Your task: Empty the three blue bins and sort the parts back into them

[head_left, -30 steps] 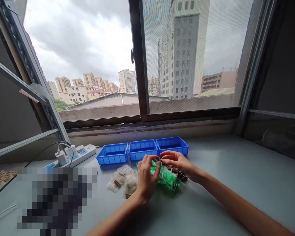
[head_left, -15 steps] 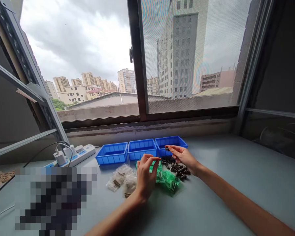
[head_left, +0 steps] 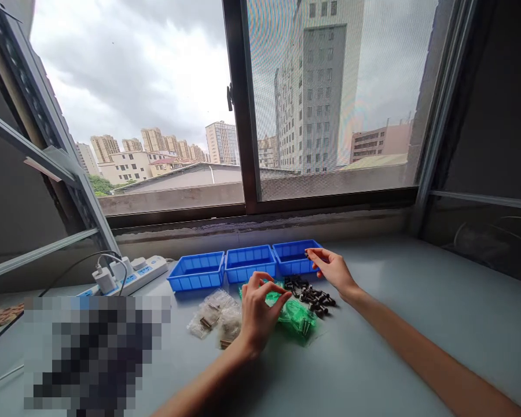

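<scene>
My right hand (head_left: 333, 271) is at the right-hand blue bin (head_left: 293, 266), thumb and forefinger pinched on a small dark bolt (head_left: 307, 253), which mostly hides behind the fingertips. Below it lies a loose pile of dark bolts (head_left: 319, 300). Over the green plastic bags (head_left: 298, 319), which have metal pins or screws inside, hovers my left hand (head_left: 260, 310). Its thumb and forefinger meet at the tips; whatever they hold, if anything, is too small to make out. Clear plastic bags (head_left: 212, 311) with small metal parts lie to its left.
Two more blue bins, the middle one (head_left: 250, 273) and the left one (head_left: 196, 282), stand in the same row along the window wall. A white power strip (head_left: 145, 271) with plugs and cables sits at the left. A blurred dark patch (head_left: 99, 353) covers the near left.
My right hand has shifted a little to the right with the bolt, along the right-hand bin. On my left hand, thumb and forefinger have come together at the tips.
</scene>
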Motion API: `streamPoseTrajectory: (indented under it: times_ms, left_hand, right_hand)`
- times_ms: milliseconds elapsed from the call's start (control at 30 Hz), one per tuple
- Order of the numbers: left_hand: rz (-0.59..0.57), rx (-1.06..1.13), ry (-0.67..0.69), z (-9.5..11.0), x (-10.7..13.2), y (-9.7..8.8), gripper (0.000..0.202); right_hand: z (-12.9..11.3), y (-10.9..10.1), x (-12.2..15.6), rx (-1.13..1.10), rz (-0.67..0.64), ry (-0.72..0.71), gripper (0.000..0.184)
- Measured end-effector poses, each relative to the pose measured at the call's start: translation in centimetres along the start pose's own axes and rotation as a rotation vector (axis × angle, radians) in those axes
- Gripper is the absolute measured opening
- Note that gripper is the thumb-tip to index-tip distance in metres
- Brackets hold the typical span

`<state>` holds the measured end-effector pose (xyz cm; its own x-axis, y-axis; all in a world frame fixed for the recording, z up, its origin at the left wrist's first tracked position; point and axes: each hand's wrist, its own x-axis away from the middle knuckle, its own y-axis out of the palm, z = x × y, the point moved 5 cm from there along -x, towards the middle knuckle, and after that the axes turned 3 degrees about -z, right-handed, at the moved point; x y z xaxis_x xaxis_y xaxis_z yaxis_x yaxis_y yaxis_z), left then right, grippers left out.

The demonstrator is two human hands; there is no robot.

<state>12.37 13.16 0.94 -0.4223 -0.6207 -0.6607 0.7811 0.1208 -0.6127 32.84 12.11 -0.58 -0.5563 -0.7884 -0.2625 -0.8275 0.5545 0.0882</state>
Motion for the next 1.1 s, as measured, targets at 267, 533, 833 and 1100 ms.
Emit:
streamPoseTrajectory:
  times_ms: [267,533,833,1100]
  left_hand:
    - [0.005,0.021,-0.027,-0.2,0.0,0.1,0.002]
    - [0.009,0.011,-0.005,-0.6,0.0,0.5,0.009]
    - [-0.052,0.015,-0.042,-0.3,-0.1,0.3,0.005]
    - [-0.037,0.016,-0.065,-0.2,-0.1,0.1,0.01]
  right_hand:
    - [-0.7,0.2,0.2,0.292,-0.039,-0.174,0.041]
    - [-1.1,-0.1,0.0,0.489,0.011,-0.399,0.038]
    - [-0.7,-0.2,-0.2,0.594,0.008,-0.386,0.023]
    - [-1.8,1.1,1.2,0.808,-0.142,-0.532,0.018]
